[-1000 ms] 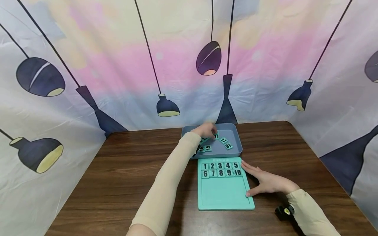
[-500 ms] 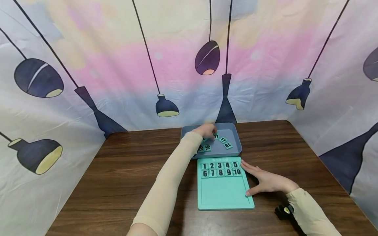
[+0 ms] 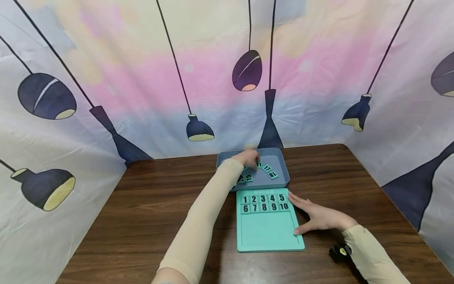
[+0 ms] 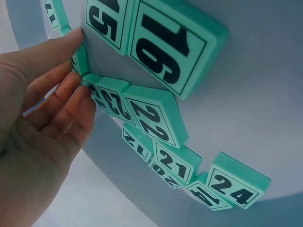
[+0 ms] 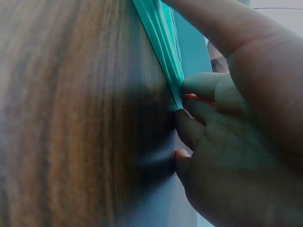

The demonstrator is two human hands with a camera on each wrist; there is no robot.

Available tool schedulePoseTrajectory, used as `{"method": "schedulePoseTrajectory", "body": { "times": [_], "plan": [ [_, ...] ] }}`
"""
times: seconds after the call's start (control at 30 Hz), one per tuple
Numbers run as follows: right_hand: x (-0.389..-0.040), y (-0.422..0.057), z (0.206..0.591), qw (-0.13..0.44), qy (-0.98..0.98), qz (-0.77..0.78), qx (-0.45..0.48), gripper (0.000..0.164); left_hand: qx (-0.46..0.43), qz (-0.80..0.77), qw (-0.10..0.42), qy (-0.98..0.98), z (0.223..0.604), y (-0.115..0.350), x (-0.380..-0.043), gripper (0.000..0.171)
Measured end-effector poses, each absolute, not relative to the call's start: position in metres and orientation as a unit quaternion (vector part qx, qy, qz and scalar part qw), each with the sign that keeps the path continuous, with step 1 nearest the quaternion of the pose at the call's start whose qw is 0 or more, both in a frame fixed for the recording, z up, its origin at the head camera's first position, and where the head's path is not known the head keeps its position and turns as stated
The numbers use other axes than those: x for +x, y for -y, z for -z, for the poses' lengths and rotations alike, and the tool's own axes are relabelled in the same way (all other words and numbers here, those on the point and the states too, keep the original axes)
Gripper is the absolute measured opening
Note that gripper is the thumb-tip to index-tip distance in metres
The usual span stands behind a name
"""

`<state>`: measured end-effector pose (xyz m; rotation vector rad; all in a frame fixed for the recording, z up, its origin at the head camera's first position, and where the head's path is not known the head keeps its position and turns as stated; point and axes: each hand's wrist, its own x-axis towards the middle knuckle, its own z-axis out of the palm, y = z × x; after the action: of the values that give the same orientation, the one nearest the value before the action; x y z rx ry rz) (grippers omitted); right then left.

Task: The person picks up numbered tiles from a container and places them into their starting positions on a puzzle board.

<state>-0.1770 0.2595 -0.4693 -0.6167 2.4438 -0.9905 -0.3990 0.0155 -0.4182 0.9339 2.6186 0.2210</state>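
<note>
My left hand (image 3: 249,157) reaches into the grey-blue tray (image 3: 281,173). In the left wrist view, its thumb and curled fingers pinch a small green number tile (image 4: 79,56) whose number is mostly covered. Close by lie tiles 15 (image 4: 106,21), 16 (image 4: 163,45), 22 (image 4: 154,116), 21 (image 4: 173,163) and 24 (image 4: 234,182). My right hand (image 3: 320,217) rests with spread thumb and fingers along the right edge of the green number board (image 3: 269,232). On that board, tiles 1 to 10 fill two rows at the top; the lower part is bare.
Tiles 17 (image 3: 267,168) and 18 (image 3: 272,175) lie in the tray's right half. The tray stands just behind the board on a brown wooden table (image 3: 152,221). A patterned cloth (image 3: 149,79) hangs behind the table.
Both hands keep nearly the same places, the left in the tray and the right at the board's edge. The head view has shifted slightly.
</note>
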Motion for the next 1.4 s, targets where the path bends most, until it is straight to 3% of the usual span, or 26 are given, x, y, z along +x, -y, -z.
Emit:
{"method": "schedulePoseTrajectory", "body": {
  "times": [0.8,1.0,1.4],
  "plan": [
    [-0.177,-0.256,0.470,0.215,-0.878,0.359,-0.233,0.113,0.359,-0.133,0.168,-0.909,0.407,0.008,-0.394,0.040],
    [-0.176,-0.257,0.469,0.213,-0.878,0.358,-0.237,0.112,0.392,-0.167,0.131,-0.895,0.394,0.024,-0.381,0.041],
    [-0.177,-0.257,0.470,0.219,-0.880,0.353,-0.231,0.113,0.431,-0.193,0.114,-0.874,0.370,0.063,-0.329,0.037]
  ]
}}
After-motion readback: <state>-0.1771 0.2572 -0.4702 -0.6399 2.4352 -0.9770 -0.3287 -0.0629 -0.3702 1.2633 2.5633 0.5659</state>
